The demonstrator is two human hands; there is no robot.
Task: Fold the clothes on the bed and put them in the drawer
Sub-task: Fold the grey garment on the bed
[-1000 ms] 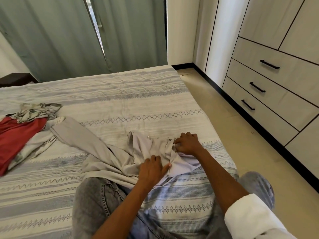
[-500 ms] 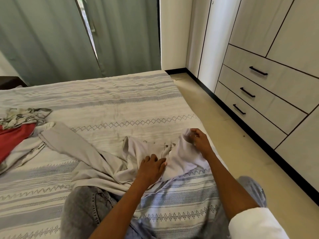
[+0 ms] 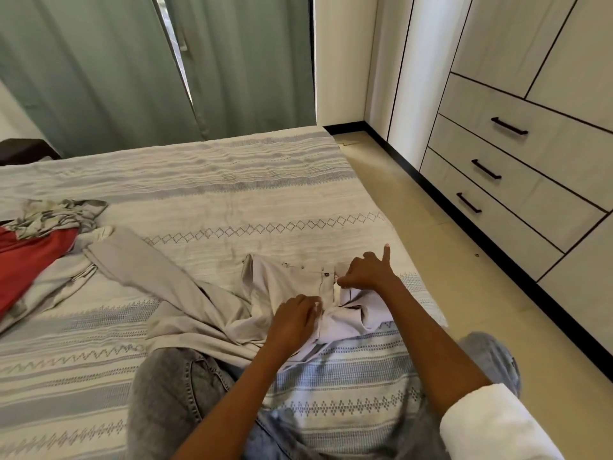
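My right hand [image 3: 363,272] has dropped the lifted flap onto the trousers [image 3: 282,287], index finger now raised; my left hand [image 3: 293,322] has shifted rightward.

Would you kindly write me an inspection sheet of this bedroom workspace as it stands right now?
Surface: bed with a striped cover, wrinkled.
Job's things: beige trousers lie unfolded, waistband near the bed's right edge; three drawers, all closed.
Clutter: red garment and patterned grey garment heaped at the left.
Hands: left hand grips the trousers' fly area; right hand pinches the waistband, one finger raised.
Cables: nothing seen.
Surroundings: green curtains, tan floor.
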